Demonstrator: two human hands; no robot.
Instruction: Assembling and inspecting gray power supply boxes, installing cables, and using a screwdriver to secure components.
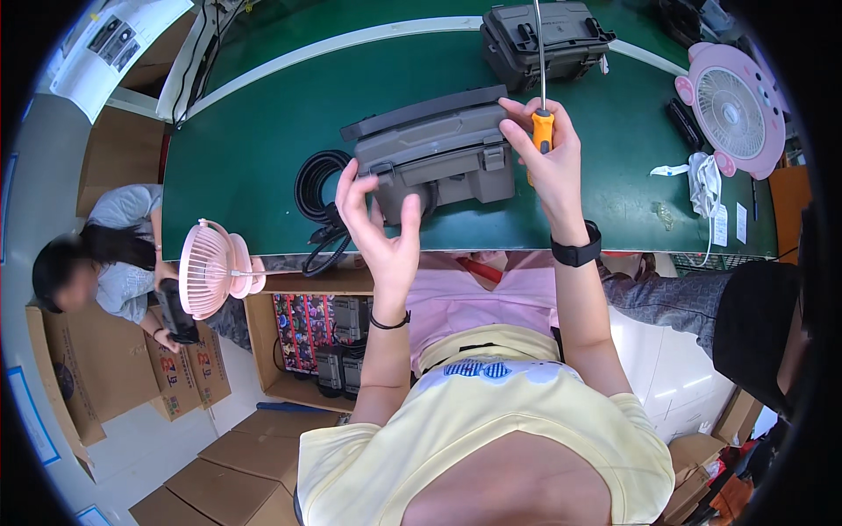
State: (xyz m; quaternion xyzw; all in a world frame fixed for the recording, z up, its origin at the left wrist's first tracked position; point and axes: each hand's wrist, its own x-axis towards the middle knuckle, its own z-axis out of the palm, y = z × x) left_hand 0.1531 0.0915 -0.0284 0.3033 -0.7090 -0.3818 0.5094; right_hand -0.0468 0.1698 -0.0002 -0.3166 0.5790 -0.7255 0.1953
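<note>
Right hand (548, 149) holding screwdriver (541, 88) upright, shaft pointing away

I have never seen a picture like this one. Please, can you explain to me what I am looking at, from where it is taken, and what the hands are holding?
There is no machine here. A camera worn on a person's head looks down, so the arms rise from the lower edge, and the wide lens bends straight lines. The right hand grips a screwdriver with an orange handle. The left hand touches a grey box-shaped device on the green worktable. Beside it lies a coiled black cable. A second grey device sits farther back, a round pink fan at the right, another pink fan at the left edge. Another person sits lower left.
</note>
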